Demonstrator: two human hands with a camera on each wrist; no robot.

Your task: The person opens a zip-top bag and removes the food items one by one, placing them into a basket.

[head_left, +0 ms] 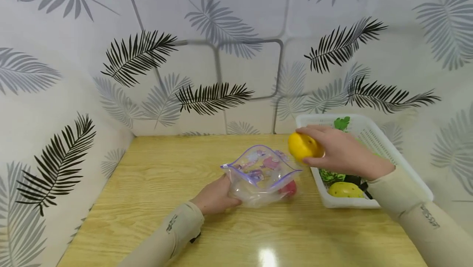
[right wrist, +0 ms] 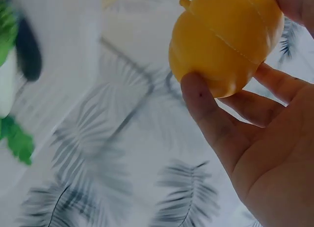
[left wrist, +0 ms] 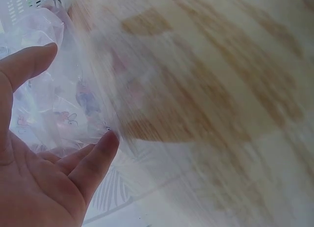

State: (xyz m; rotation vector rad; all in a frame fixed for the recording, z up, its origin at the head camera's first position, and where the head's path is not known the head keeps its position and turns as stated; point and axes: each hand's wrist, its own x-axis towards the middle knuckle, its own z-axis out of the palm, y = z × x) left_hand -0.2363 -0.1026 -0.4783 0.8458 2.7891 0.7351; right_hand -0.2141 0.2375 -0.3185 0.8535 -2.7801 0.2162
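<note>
My right hand (head_left: pixel 338 150) holds a yellow toy vegetable (head_left: pixel 304 147), which looks like a bell pepper, in the air between the bag and the basket. In the right wrist view the yellow vegetable (right wrist: pixel 223 45) shows a stubby stem and a seam, with thumb and fingers gripping its sides. My left hand (head_left: pixel 217 195) grips the left side of a clear zip bag (head_left: pixel 255 195), whose purple-edged mouth gapes upward. Through the plastic at the bag's lower right shows a red round thing (head_left: pixel 290 188). The left wrist view has the thumb and fingers around the crinkled bag (left wrist: pixel 49 97).
A white slotted basket (head_left: pixel 400 166) stands on the right of the wooden table (head_left: pixel 162 164). Inside it are a yellow-green potato-shaped piece (head_left: pixel 345 189), leafy greens (head_left: pixel 341 123) and a dark piece, partly behind my right arm. A leaf-patterned cloth (head_left: pixel 244 70) hangs behind.
</note>
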